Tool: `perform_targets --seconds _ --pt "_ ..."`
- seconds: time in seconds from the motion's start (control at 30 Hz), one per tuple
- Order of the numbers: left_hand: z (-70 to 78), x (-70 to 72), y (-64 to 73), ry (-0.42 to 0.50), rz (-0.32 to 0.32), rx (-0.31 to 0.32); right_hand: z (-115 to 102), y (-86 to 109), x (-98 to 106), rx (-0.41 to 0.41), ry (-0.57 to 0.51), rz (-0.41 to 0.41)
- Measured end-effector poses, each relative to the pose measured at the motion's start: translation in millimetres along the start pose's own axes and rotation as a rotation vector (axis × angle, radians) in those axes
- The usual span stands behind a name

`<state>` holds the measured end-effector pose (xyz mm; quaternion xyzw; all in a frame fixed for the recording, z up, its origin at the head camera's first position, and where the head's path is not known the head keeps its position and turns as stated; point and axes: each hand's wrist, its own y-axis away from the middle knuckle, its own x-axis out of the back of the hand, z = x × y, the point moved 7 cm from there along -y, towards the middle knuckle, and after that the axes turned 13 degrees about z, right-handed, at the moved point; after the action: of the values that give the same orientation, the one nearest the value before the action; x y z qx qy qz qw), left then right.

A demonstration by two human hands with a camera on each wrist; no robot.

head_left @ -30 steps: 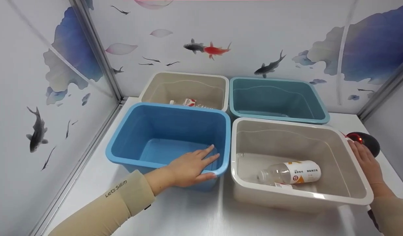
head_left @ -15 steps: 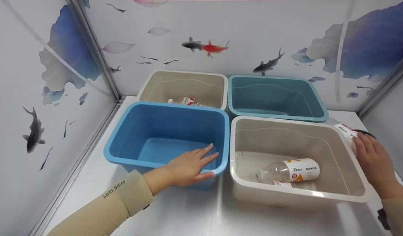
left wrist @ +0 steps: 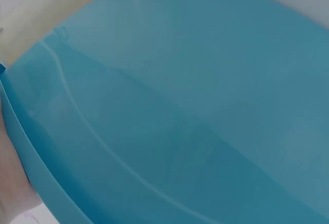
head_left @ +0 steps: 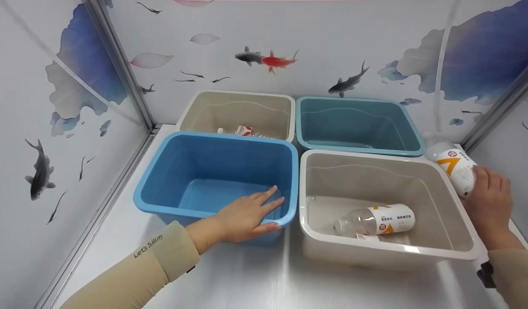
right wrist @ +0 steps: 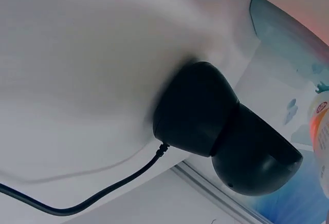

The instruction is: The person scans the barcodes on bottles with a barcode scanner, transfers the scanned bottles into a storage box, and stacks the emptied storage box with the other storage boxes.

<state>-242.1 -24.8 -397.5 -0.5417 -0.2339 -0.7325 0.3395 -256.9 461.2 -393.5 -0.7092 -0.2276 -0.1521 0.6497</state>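
My right hand (head_left: 489,204) grips a clear plastic bottle (head_left: 457,169) with a white and orange label, tilted beside the right rim of the near beige bin (head_left: 388,255). The bottle's label also shows at the right edge of the right wrist view. My left hand (head_left: 247,216) lies over the near right corner of the blue bin (head_left: 178,210), its fingers spread and straight, reaching inside. In the left wrist view the blue wall (left wrist: 180,106) fills most of the frame, and part of the hand (left wrist: 13,178) shows at the left. Another labelled bottle (head_left: 392,219) lies in the near beige bin.
Behind stand a second beige bin (head_left: 247,96), with bottles partly hidden by the blue bin, and a teal bin (head_left: 358,124). A black rounded device (right wrist: 200,108) with a cable (right wrist: 92,201) stands on the white table. Printed walls enclose the table.
The right hand has brought the bottle up into sight from beside the near beige bin, covering the black device in the head view. The left hand stays in place on the blue bin.
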Motion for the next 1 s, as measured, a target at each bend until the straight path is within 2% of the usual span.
perform_targets --seconds 0.1,0.2,0.27,0.4,0.5,0.57,0.73,1.0 --pt "-0.5 0.0 -0.2 -0.007 -0.003 0.004 -3.6 0.3 -3.9 0.023 0.01 -0.017" --pt "-1.1 -0.3 0.0 -0.013 -0.009 0.01 -8.9 3.1 -7.2 0.103 0.033 0.004" --pt "-1.0 -0.1 0.2 -0.012 -0.009 0.01 -13.2 6.1 -9.2 0.175 0.044 0.054" --pt "0.4 0.7 -0.2 -0.023 0.002 -0.013 -20.5 12.4 -12.2 0.314 0.054 0.221" --pt "1.9 1.8 -0.8 -0.032 0.014 -0.033 -22.4 16.2 -14.7 0.378 0.056 0.308" --pt "2.0 2.2 -0.6 -0.033 0.016 -0.035 -22.1 18.1 -18.7 0.397 0.051 0.292" --pt "0.8 1.6 -0.8 -0.029 0.007 -0.019 -20.0 20.1 -25.7 0.4 0.016 0.195" --pt "-1.0 0.1 -0.9 -0.013 -0.017 0.004 -19.4 18.9 -29.8 0.403 -0.008 0.202"
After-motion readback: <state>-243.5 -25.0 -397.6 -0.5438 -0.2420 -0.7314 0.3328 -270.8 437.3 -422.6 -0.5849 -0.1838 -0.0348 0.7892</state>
